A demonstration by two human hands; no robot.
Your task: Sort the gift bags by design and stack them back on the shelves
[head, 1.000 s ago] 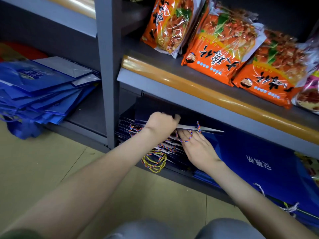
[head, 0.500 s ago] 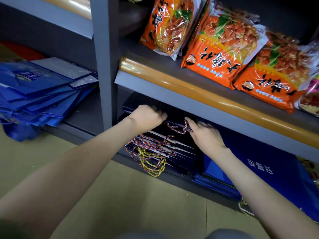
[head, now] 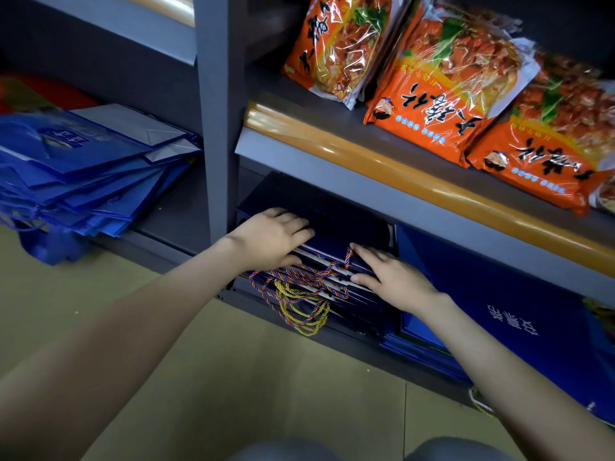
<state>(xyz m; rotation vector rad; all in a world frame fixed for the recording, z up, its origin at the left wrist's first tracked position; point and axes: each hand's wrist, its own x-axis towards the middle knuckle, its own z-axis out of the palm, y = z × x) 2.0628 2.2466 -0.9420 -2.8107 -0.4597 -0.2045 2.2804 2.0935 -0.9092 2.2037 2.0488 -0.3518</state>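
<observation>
Pressing one navy bag stack (head: pixel 336 211); left hand (head: pixel 273 238), right hand (head: pixel 396 281), each grip flat-fingered.

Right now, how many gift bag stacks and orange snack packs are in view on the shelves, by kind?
Light blue bag stack: 1
Dark navy bag stack: 1
Blue bag stack with white lettering: 1
Orange snack packs: 3
Total: 6
A cut-off pack at the right edge is not counted.
</observation>
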